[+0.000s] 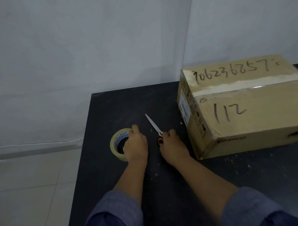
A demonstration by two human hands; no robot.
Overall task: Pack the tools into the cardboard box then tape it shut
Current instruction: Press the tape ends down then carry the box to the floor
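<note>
Head view. We see a dark tabletop set into a corner of pale walls, its left edge running beside a light tiled floor. The cardboard box stands near the far right corner of the tabletop; its top flaps lie flat and closed, a pale strip of tape runs across the top along the seam, and handwritten digits and "112" mark the top panels. A printed label covers the box's left end face.

Toward the far left corner of the tabletop, well apart from the box, lies a roll of tape flat on its side, core opening upward. Our left hand rests over the right part of the roll, fingers curled down onto its rim and into the core; we cannot tell whether it grips the roll firmly or only lies on it.

Just beside it, between the roll and the box, our right hand is closed around the orange-and-black handles of a pair of scissors. The blades are shut together and point away toward the far edge, lying low over or on the tabletop; contact cannot be judged. The right hand is near the box's front left corner without touching it.

Blue sleeves are rolled back on both forearms at the near edge. White flecks are scattered over the tabletop.
</note>
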